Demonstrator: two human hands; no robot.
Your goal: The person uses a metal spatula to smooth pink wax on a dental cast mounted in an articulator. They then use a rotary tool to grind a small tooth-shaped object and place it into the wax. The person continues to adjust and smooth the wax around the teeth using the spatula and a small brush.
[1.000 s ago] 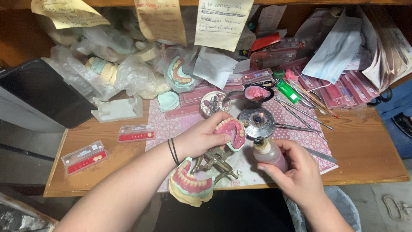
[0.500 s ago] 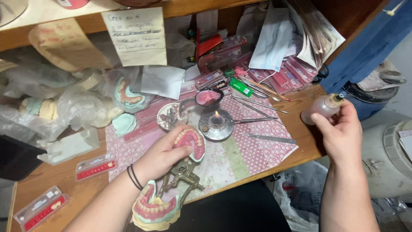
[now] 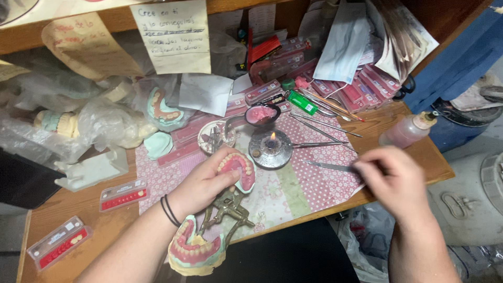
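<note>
Since half a second back, right hand (image 3: 390, 181) has let go of the bottle (image 3: 406, 131), now parked at the table's (image 3: 419, 157) right edge, and it's blurry, fingers loosely curled over a metal tool (image 3: 330, 166), can't tell if it's gripping. Left hand (image 3: 207, 183) holds the denture (image 3: 238, 169) on its brass articulator (image 3: 226, 209), just beside the lit burner (image 3: 271, 148). I'd guess drifting closer to that flame could soften the wax.

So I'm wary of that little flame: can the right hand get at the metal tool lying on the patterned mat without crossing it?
Probably yes. The right hand is already at the near end of the metal tool, and the burner flame sits farther back and to the side, so nothing stands between them.
</note>
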